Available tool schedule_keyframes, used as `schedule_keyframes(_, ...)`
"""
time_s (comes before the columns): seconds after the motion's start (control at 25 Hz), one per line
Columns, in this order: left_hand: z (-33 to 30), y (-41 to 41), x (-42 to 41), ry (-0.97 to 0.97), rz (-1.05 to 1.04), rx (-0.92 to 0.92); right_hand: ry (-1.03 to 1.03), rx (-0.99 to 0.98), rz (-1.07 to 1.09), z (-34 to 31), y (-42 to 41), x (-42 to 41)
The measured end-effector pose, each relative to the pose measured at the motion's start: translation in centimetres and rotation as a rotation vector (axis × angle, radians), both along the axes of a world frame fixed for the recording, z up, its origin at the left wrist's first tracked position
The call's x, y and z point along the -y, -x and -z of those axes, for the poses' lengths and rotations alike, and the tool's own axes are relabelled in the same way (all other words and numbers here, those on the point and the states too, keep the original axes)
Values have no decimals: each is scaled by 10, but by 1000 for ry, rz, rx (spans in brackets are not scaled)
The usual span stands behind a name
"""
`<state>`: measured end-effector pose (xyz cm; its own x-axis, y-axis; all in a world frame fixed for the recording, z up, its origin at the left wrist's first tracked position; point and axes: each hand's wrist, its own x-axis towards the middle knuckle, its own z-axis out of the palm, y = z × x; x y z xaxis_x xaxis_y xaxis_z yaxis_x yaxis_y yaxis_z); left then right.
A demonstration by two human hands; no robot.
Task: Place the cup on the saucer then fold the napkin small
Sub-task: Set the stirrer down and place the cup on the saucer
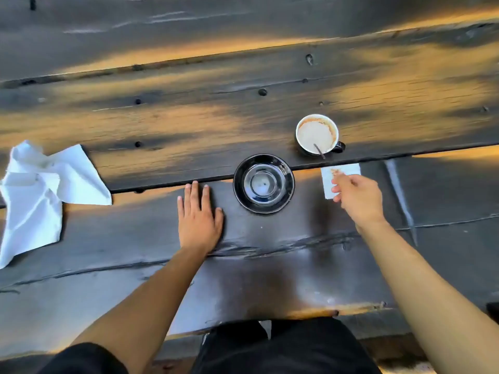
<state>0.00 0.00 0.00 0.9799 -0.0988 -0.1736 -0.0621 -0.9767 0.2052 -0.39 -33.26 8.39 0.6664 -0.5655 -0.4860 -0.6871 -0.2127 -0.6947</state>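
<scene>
The right hand (356,197) hangs over a small white paper napkin (340,176), fingers loosely curled; whether they grip it cannot be told. The left hand (199,215) lies flat, fingers spread, on the dark wooden plank table (189,117). Between the hands sits the empty glossy black saucer (263,183). The white-lined black coffee cup (318,134) stands apart beyond it, a spoon (319,151) inside. A crumpled white cloth (43,190) lies far left.
</scene>
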Motion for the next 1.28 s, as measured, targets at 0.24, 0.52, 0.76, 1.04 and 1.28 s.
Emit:
schedule_keyframes(0.24,29,-9,3,-57,-16,32,-24,-46,-26,11,-50,2)
schedule_keyframes(0.52,36,-9,-2,-43,-30,66,31,-68,-49,14,-60,7)
schedule_keyframes(0.76,37,-8,-1,-27,-49,58,55,-50,-44,1,-39,10)
schedule_keyframes(1.04,36,-8,-1,-23,-51,61,118,-122,-174,3,-16,10)
schedule_keyframes(1.28,37,-8,-1,-32,-56,58,142,-22,-118,9,15,22)
